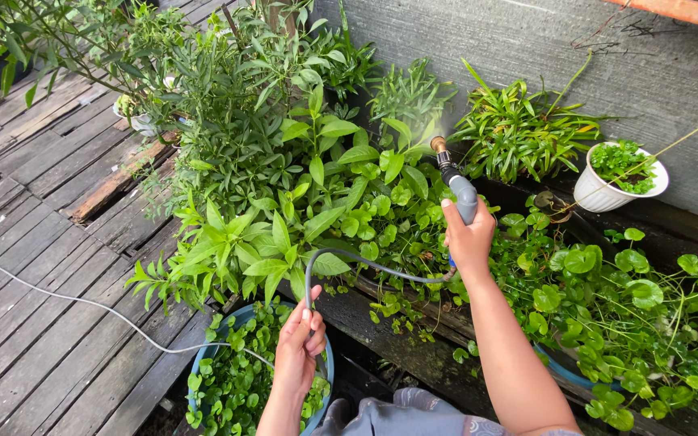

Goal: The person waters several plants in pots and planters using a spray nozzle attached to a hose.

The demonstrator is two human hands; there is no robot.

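My right hand point(468, 238) grips a grey spray nozzle point(459, 190) with a brass tip, pointed up at the leafy plants point(284, 161) near the wall. A fine mist shows at the tip. A grey hose point(357, 260) loops from the nozzle down to my left hand point(300, 343), which pinches it above a blue pot point(240, 319) full of round-leaved greens.
A white pot point(603, 194) with small greens tilts against the grey wall point(527, 48) at right. Round-leaved plants point(624, 299) spread along the right. A weathered wooden deck point(34, 266) lies at left, crossed by a thin white cord point(66, 299). A dark plank edges the bed.
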